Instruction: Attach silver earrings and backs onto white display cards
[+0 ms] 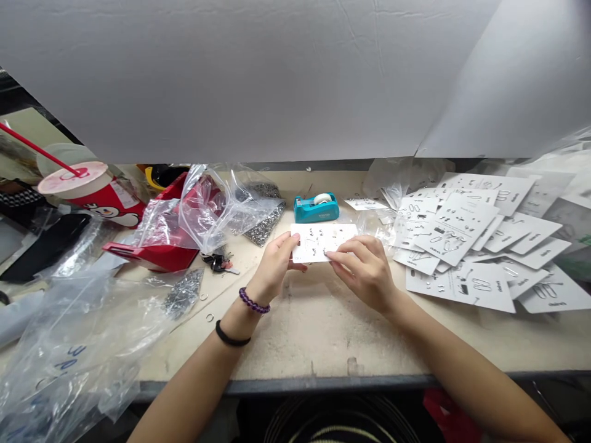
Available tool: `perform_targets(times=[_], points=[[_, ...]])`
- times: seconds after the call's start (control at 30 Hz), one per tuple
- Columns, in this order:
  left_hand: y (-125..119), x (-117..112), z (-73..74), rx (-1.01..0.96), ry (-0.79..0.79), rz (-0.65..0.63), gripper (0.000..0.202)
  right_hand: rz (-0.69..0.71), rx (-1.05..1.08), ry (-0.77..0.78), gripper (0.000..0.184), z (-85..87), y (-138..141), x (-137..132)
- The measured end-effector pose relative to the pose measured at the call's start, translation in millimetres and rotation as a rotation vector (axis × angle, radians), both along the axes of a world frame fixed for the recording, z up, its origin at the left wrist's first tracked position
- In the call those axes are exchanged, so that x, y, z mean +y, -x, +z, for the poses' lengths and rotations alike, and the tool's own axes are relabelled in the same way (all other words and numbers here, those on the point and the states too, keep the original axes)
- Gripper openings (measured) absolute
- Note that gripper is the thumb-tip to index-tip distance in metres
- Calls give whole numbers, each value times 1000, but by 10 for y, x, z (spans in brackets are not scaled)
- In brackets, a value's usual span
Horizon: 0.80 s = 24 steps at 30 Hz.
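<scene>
Head camera: both bare forearms reach forward over the pale worktop (314, 332), angled inward so the hands nearly meet. The left hand (276, 258), palm turned inward, pinches the left edge of one small white printed card (335, 237), thumb on its face and fingers beneath, holding it in front of the turquoise plastic tape dispenser (316, 211). The right hand (369, 267) bends down from the opposite side, fingertips close together at the card's lower right part; I cannot tell whether they pinch anything there.

A purple beaded bracelet (253, 301) and a black elastic band (232, 335) circle the left wrist and forearm. Blue handwriting, perhaps "3R", marks a clear plastic bag (124, 332); the cards' print is too small to read. There is one dispenser, one red paper cup (106, 200) with one red straw (41, 151), and two loose silver rings (207, 317) near the left wrist. The white cards (462, 227) heaped at right overlap too much to count.
</scene>
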<state>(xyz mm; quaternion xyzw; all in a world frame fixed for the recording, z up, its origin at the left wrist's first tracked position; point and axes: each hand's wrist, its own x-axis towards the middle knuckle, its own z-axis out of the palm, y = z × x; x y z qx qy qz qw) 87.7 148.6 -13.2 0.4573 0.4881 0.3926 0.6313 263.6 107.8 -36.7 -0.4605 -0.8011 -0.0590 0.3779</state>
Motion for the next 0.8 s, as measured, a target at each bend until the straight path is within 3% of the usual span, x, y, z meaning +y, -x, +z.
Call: perform_targets(times=[0.13,0.23,0.33,0.43,0.53,0.8], points=[[12,-18,-4,90,-129,-35,41,-30,119,9,14,33,-12,-37],[16,-36,6,83,-207,-40,47,-103,419,97,11,112,-26,-53],[7,-44,-2,90,-285,-57,38,-108,841,336,15,174,-60,-14],[-9,-43,-43,73,-281,-156,39,-35,1118,594,19,174,-89,56],[-25,-44,-81,69,-259,-204,38,0,1234,729,20,148,-86,92],[-35,-36,-78,-66,-153,-150,35,88,1327,869,16,136,31,48]])
